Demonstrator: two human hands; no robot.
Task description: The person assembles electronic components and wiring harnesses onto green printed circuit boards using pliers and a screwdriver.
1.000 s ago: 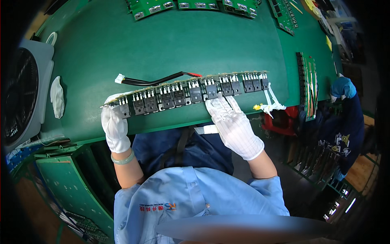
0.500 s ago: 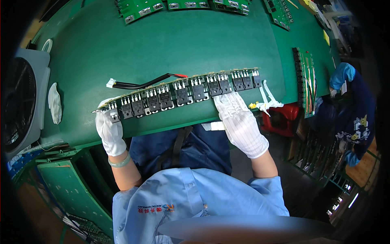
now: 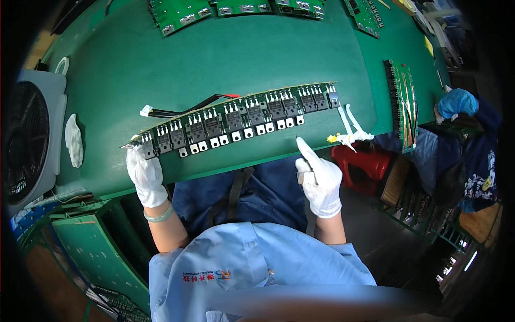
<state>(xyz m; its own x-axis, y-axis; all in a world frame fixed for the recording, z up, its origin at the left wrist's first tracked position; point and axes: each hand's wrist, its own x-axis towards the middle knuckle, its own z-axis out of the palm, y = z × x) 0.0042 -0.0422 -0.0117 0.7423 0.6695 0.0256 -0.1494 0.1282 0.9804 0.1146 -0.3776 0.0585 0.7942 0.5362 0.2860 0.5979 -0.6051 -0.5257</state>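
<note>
A long green circuit board [image 3: 240, 119] stands tilted on the bench, its row of black flat transistors [image 3: 213, 126] facing me, metal tabs pointing down. My left hand [image 3: 146, 174], in a white glove, grips the board's left end; the fingertips are partly behind it. In a white glove too, my right hand [image 3: 321, 185] is apart from the board, below its right part. Its index finger stretches toward the board while the other fingers curl round a small pale strip [image 3: 306, 178], whose kind is unclear. Behind the board lies a black-and-red cable [image 3: 185, 114] with a white connector.
White strips with a yellow bit [image 3: 351, 131] lie right of the board. Another board [image 3: 403, 104] lies farther right; several line the far edge [image 3: 244, 7]. A fan [image 3: 32, 134] and white cloth-like piece [image 3: 74, 140] are left. A co-worker's blue-gloved hand [image 3: 458, 102] is right.
My right hand has left the board's lower edge and drawn back toward me, index finger now extended. The board has tilted, showing more of the metal tabs; my left hand stays at its end.
</note>
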